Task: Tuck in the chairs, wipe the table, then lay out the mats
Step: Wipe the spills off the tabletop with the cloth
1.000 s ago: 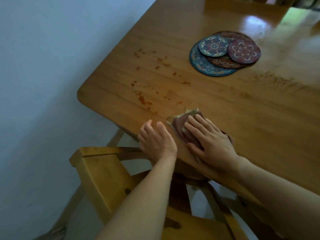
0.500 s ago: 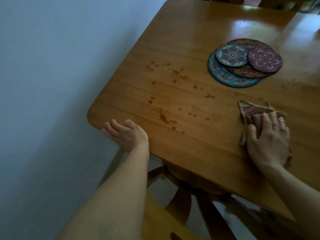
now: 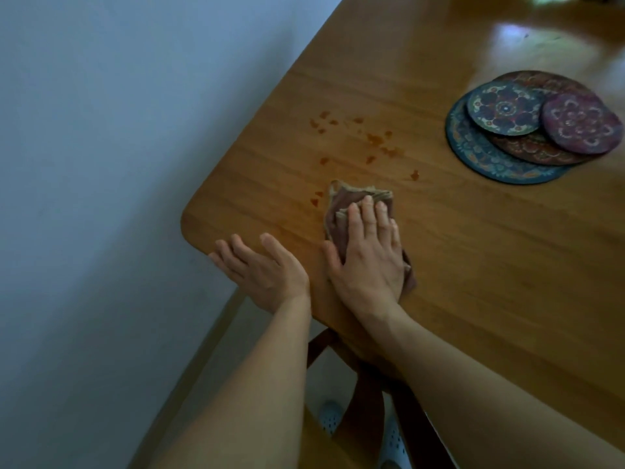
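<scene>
From my feed, the right hand is back at the near corner of the surface, pressing the folded cloth flat under straight fingers. The grip is open and bears down on the cloth rather than clutching it. Half a second ago that hand and cloth are far out to the right, close below the mats; now they sit just beside the left hand, so I read this as the return stroke of a side-to-side wipe.

The left hand's grip is also open, fingers straight, resting on the near edge and holding nothing. It has slid along the edge from the rounded corner towards the cloth.

The reddish stains lie scattered just beyond the cloth's leading edge, with a couple of spots right beside its left side. Some of the nearest marks may be gone or merely covered, I cannot tell which. My judgement is that the wiping is mid-way, and the next pass needs to push forward through that cluster.

The mats remain stacked, overlapping, well apart from the cloth and not yet laid out. The dark struts of a chair show under the near edge
</scene>
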The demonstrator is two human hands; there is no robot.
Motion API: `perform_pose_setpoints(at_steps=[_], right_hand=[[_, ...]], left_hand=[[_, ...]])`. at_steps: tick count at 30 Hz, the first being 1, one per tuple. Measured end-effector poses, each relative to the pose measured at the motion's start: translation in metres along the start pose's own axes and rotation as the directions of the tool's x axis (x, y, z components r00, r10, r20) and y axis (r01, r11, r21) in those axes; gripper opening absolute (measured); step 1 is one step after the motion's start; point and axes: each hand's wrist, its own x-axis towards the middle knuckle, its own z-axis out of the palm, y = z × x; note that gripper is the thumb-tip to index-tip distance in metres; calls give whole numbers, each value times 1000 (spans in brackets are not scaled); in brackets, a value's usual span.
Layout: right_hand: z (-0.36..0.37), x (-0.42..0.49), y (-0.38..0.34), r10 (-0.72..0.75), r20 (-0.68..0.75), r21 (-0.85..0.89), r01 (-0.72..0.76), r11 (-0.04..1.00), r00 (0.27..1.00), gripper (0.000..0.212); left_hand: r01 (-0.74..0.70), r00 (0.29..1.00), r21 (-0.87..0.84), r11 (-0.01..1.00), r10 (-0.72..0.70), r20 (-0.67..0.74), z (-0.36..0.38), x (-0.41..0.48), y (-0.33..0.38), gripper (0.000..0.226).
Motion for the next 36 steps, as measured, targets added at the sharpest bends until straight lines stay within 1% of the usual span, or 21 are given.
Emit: perform_pose_setpoints(at_steps=[2,4,5,6,8,9,10,11,13,14,16,17,18,20,23,25,26,28,30,33,36], right_hand=[[3,-2,-16,-41,0,127,41,991,999,52],[-2,0,-24,17,-19,318,-10,948,1000,38],[-8,3,-24,71,0,438,-63,897,998,33],[-16,7,-22,118,49,573,-125,810,992,31],[-36,13,-9,169,174,820,-238,520,970,28],[-46,14,4,191,211,878,-272,394,959,30],[-56,12,21,214,226,897,-289,336,950,36],[-65,9,38,241,209,892,-286,351,948,45],[-75,2,70,316,57,803,-232,550,947,57],[-76,1,80,299,-8,726,-200,659,954,56],[-68,1,84,187,-1,467,-165,869,982,48],[-60,0,80,132,41,301,-138,944,990,47],[-54,0,73,80,74,180,-92,979,994,50],[-44,-6,59,-31,110,104,20,994,993,54],[-45,-27,68,-252,198,108,234,966,947,53],[-53,-34,92,-288,202,159,259,953,936,51],[-58,-33,105,-252,180,172,221,960,951,50],[-64,-20,118,-101,111,170,82,982,989,48],[-62,1,113,35,57,125,-42,991,998,47],[-51,34,95,132,13,44,-133,990,991,50],[-40,71,85,182,-19,-19,-182,983,983,54]], left_hand=[[-8,1000,6,1000,8,-1,0,1,-1,56],[-5,1000,1,1000,5,0,0,1,-2,55],[0,1000,-1,1000,0,4,-1,1,-2,55],[2,1000,-2,1000,-2,9,-1,1,-2,55],[-5,1000,6,1000,5,14,-1,0,-2,56],[-11,1000,11,1000,11,12,0,0,-2,57],[-15,1000,15,1000,15,9,0,-1,-2,58],[-19,1000,20,1000,18,6,0,-1,-3,59],[-17,1000,36,999,17,4,1,-1,-3,63],[-12,1000,43,999,12,3,1,0,-3,64],[-4,1000,54,999,4,4,3,0,-3,63],[-4,1000,59,998,4,9,3,0,-2,62],[-3,1000,63,998,3,14,3,-1,-1,62],[1,1000,73,997,-2,11,3,0,-1,60],[-6,1000,74,997,5,6,1,0,-3,58],[-5,1000,75,997,4,8,2,0,-4,58],[-1,1000,76,997,0,8,2,0,-4,58],[-1,1000,85,996,1,5,2,-1,-2,58],[-4,1000,91,996,3,4,2,-1,-1,57],[-10,1000,110,994,9,11,2,0,-1,58],[-1,1000,132,991,-1,20,3,-1,-2,59]])
